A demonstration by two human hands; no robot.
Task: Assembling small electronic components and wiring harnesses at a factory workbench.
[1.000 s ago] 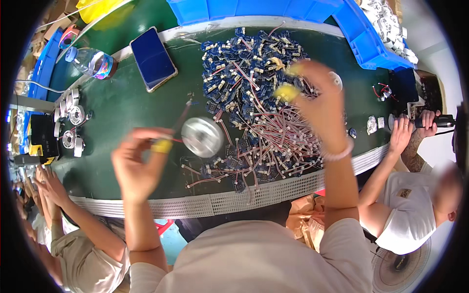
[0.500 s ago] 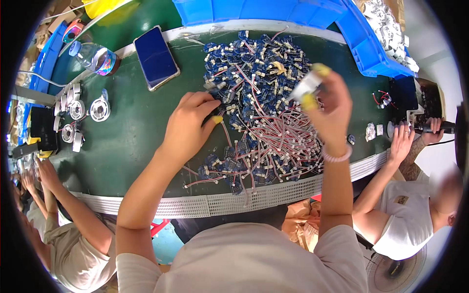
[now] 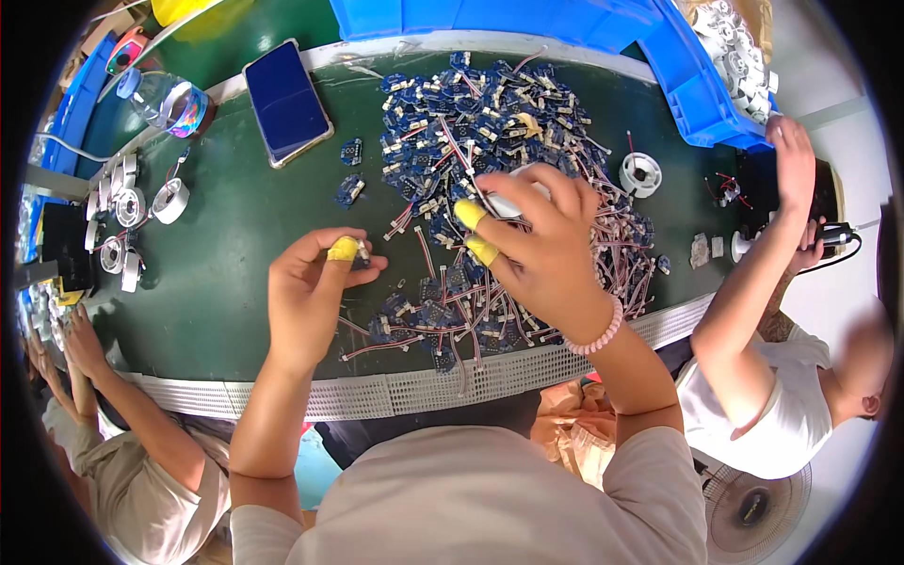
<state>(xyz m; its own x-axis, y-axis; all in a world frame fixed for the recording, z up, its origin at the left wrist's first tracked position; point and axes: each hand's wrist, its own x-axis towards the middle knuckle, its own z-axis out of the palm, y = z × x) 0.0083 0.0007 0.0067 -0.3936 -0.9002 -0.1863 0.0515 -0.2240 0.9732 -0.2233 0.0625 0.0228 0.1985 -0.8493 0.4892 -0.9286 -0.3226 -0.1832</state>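
Note:
My left hand (image 3: 309,282), a yellow cot on one finger, is closed in a pinch over the bare green tabletop. Between its fingertips is a small circuit board (image 3: 363,262), mostly covered by the fingers. My right hand (image 3: 546,247) has two yellow-cotted digits and curls round a white round plastic housing (image 3: 520,196), over the heap. Beneath it spreads a pile of blue circuit boards (image 3: 452,118), partly hidden by the hand. Red-white-black cables with white connectors (image 3: 617,235) lie heaped on the near right. Two loose boards (image 3: 349,191) lie left of the pile.
A dark-screened tablet (image 3: 290,102) and a bottle (image 3: 169,102) lie far left, near several white housings (image 3: 127,207). Another white housing (image 3: 640,175) sits right of the pile. Blue bins (image 3: 508,21) line the back. At right, a co-worker's hand (image 3: 793,155) reaches to a bin.
My left hand drew back from the pile with a board. My right hand moved left with the white housing. A housing now shows at the right, and the right co-worker's hand rose to the bin.

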